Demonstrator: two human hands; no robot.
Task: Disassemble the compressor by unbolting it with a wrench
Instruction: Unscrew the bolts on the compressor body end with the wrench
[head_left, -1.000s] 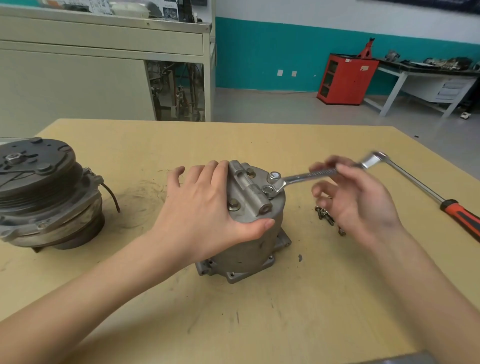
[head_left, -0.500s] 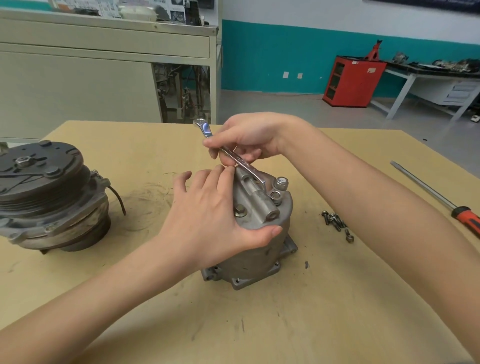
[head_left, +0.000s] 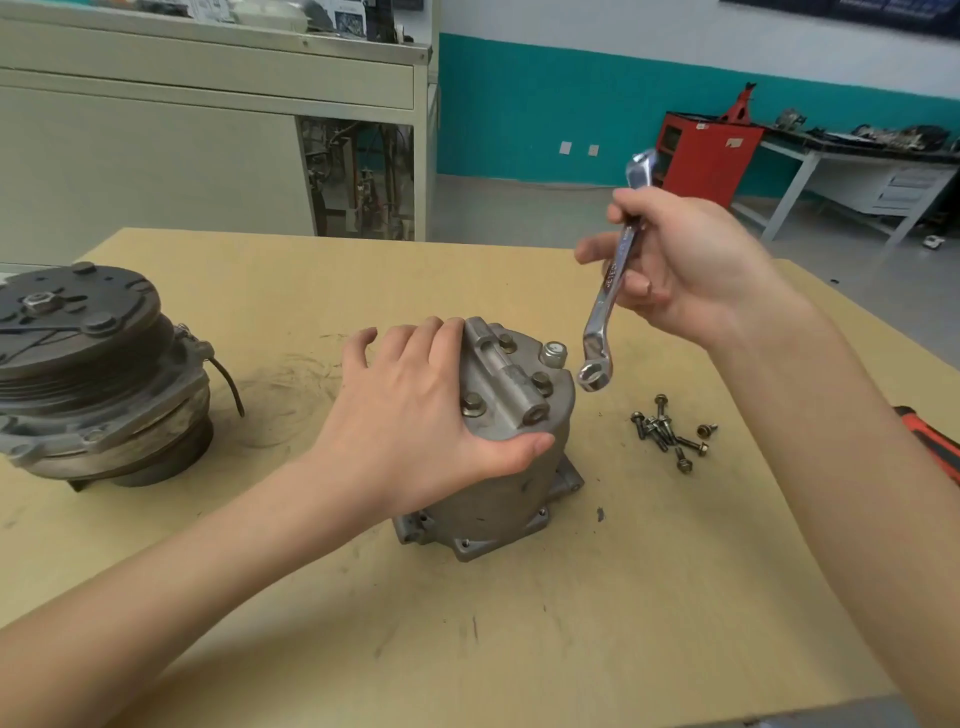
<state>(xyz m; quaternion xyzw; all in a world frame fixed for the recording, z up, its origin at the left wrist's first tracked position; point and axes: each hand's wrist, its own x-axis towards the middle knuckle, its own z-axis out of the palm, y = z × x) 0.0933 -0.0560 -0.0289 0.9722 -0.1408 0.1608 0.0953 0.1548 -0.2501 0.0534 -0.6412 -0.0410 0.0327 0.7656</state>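
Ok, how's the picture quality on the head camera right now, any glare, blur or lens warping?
Head view: the wide-angle lens splays the table's edges and stretches the forearms toward the corners; the wrench in the right hand shows bright glare on its chrome and a smeared upper tip; the light is soft and even, with only faint shadows beside the compressor; the loose bolts read sharp.

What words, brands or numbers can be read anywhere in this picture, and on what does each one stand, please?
"JETE": stamped along the shank of the wrench; the letters after it are not legible.
Papers on top of the grey cabinet: printed, too blurred to read.
White labels on the red tool cabinet: too small to read.
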